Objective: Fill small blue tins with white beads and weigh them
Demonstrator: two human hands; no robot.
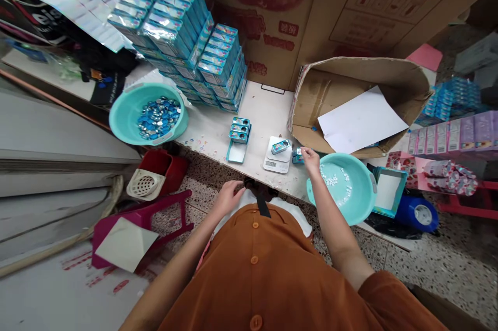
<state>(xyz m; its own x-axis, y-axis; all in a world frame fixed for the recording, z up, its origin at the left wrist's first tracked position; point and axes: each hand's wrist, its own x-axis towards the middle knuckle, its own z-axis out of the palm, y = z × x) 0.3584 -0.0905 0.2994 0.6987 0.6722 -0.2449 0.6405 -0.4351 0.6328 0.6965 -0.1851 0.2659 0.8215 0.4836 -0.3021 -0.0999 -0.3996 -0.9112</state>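
Note:
My right hand [310,162] is closed in a pinch at the right end of a small blue box [298,155]; what lies between the fingertips is too small to make out. Beside it, a white digital scale [276,166] carries another small blue box [280,147], lying tilted on its plate. A turquoise basin [360,201] with scattered small white pieces stands under my right forearm. My left hand [229,197] rests by my lap below the table's front edge, fingers stretched out, holding nothing. Ahead of it, several small blue boxes [238,131] stand in a shallow blue tray [236,153].
Stacked blue packs [182,25] rise at the back left, behind a turquoise basin [120,118] of blue and silver pieces. An open carton [307,97] with white paper [363,121] stands back right. A magenta stool [105,227] and red bin [175,173] are at left.

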